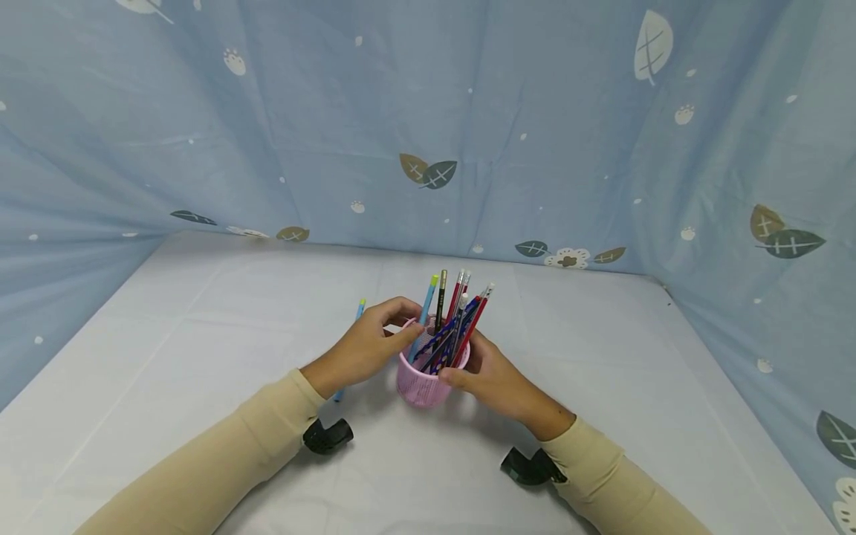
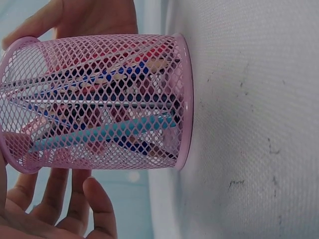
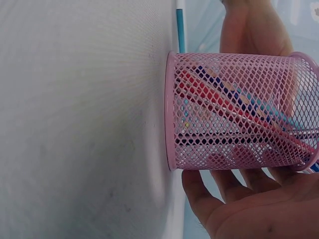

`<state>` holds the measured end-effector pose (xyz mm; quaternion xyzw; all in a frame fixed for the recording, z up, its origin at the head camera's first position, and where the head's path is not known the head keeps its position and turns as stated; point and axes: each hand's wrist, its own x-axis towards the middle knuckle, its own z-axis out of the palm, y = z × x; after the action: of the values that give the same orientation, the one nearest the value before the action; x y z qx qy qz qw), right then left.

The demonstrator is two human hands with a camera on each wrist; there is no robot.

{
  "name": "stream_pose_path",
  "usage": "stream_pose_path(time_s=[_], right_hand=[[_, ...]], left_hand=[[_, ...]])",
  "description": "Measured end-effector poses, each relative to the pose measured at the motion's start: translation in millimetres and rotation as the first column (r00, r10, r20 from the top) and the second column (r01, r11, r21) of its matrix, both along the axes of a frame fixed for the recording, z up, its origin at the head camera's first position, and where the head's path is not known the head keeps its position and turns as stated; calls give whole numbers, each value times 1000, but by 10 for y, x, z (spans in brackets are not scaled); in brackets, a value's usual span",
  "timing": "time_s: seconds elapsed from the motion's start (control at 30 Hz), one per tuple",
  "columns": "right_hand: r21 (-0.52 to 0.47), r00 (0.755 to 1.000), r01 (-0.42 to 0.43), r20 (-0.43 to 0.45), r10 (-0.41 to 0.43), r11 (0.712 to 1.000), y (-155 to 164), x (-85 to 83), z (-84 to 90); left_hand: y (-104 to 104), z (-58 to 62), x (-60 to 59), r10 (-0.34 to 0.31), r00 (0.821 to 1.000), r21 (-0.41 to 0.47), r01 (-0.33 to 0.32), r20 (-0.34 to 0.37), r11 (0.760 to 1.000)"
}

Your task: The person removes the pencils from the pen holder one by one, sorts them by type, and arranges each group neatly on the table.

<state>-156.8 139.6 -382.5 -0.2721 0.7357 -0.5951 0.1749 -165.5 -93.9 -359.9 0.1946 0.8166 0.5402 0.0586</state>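
A pink mesh cup [image 1: 421,383] stands on the white table, filled with several pencils [image 1: 461,312] that lean out of it. My left hand [image 1: 371,345] lies against the cup's left side, its fingers curled round the rim next to a light blue pencil [image 1: 426,305]. My right hand [image 1: 491,379] holds the cup's right wall, thumb on the front. The left wrist view has the cup [image 2: 99,99] close up, with my left hand's fingers [image 2: 55,199] beside it. In the right wrist view my right hand's fingers [image 3: 239,194] touch the cup [image 3: 239,109].
One blue pencil [image 1: 359,310] lies on the table [image 1: 200,334] behind my left hand, also visible as the blue pencil [image 3: 180,25] in the right wrist view. Blue leaf-print cloth [image 1: 428,111] walls the table at the back and both sides.
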Motion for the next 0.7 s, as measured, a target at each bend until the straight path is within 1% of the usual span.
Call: stream_pose_path(time_s=[0.33,0.5,0.7], right_hand=[[-13,1000,-6,-8,6,1000,-1,6,-8],[-5,1000,-11,-7,11,1000,-2,12,-9],[-12,1000,-15,-16,15,1000,-3,10,14]], left_hand=[[-8,7,10,-2,1000,-6,2,3,1000],[-16,5,18,5,1000,-12,-5,22,1000],[-11,17,6,6,1000,0,-6,23,1000]])
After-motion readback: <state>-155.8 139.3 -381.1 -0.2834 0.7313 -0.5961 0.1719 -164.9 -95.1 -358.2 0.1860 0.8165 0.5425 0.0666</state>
